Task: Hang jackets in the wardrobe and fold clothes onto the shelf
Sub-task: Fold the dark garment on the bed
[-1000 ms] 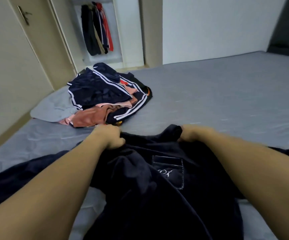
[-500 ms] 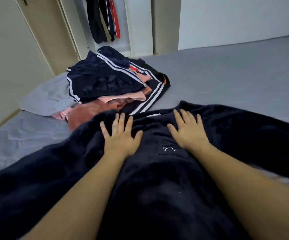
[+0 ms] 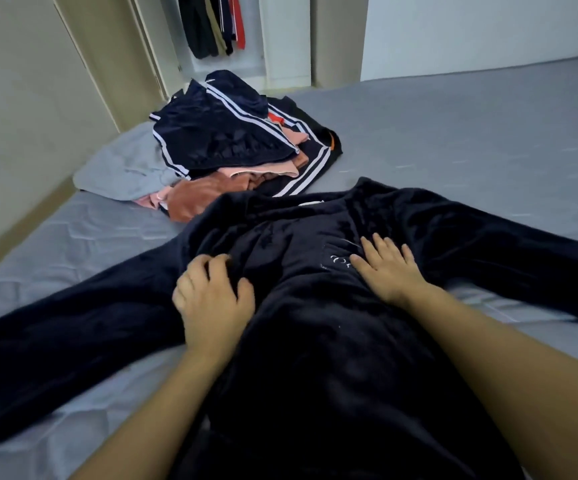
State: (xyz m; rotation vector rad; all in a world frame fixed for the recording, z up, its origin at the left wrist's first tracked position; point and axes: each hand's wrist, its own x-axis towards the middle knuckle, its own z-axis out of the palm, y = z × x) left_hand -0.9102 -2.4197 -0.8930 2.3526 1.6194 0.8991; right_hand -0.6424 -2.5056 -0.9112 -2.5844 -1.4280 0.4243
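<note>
The dark navy fleece garment [image 3: 315, 341] lies spread on the grey quilted mattress [image 3: 453, 140], sleeves out left and right. Since half a second ago the left hand [image 3: 211, 299] has gone from flat to curled, bunching cloth; the right hand [image 3: 388, 268] stays flat, pressing near the embroidered pocket. Judgement: smoothing is ending, folding beginning. The pile of striped and pink clothes [image 3: 239, 150] waits far left.
</note>
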